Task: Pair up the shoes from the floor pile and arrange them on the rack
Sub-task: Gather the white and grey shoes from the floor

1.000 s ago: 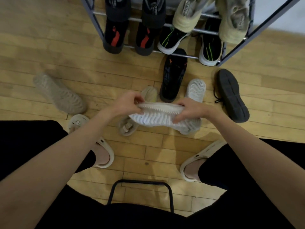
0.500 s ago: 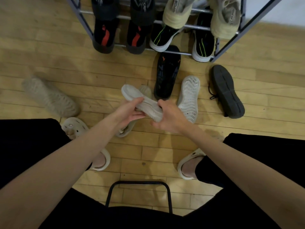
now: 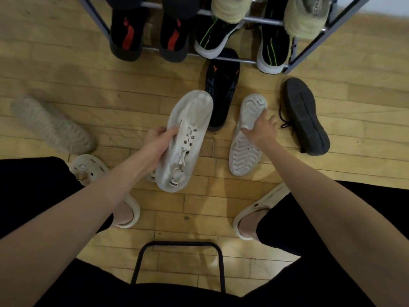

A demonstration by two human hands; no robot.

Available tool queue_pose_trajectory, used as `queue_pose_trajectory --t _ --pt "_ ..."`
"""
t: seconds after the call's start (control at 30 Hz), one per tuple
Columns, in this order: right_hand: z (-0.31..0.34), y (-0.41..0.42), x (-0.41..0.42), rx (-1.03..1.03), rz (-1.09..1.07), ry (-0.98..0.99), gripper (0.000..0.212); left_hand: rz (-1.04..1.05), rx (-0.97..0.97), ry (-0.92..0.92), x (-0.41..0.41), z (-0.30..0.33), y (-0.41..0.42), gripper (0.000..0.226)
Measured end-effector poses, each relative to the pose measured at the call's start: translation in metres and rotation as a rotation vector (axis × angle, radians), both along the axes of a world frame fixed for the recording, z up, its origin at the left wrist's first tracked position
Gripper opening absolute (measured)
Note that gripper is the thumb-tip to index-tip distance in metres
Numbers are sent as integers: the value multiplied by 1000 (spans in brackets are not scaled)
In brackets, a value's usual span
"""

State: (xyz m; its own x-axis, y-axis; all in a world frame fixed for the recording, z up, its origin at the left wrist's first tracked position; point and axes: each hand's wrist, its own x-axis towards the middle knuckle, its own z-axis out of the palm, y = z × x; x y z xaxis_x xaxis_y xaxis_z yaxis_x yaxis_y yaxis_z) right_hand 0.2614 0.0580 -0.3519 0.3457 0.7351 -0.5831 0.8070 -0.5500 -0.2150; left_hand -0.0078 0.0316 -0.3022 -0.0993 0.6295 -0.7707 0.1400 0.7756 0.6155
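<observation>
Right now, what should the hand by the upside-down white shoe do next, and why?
Probably grip and lift it. The right hand rests open on the sole-up white shoe, which looks like the mate of the white shoe the left hand holds.

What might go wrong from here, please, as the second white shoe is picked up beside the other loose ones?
The left hand holds the white shoe by one edge only, so it could tip and drop. The right hand lies spread on the sole-up white shoe without gripping it; it may slide. The dark shoe lies close by, and its lace could be snagged.
</observation>
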Motion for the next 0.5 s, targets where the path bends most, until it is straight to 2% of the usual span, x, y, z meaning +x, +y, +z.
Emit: queue_pose_trajectory --t 0.13,0.33,0.5 --pt "-12 14 -3 22 -98 20 109 -9 -1 32 3 -9 -6 23" --pt "-18 20 -11 22 -60 -11 113 -35 -21 52 -3 -11 -11 42" --pt "5 22 -14 51 -52 -23 130 -71 -24 106 -7 -12 -10 38"
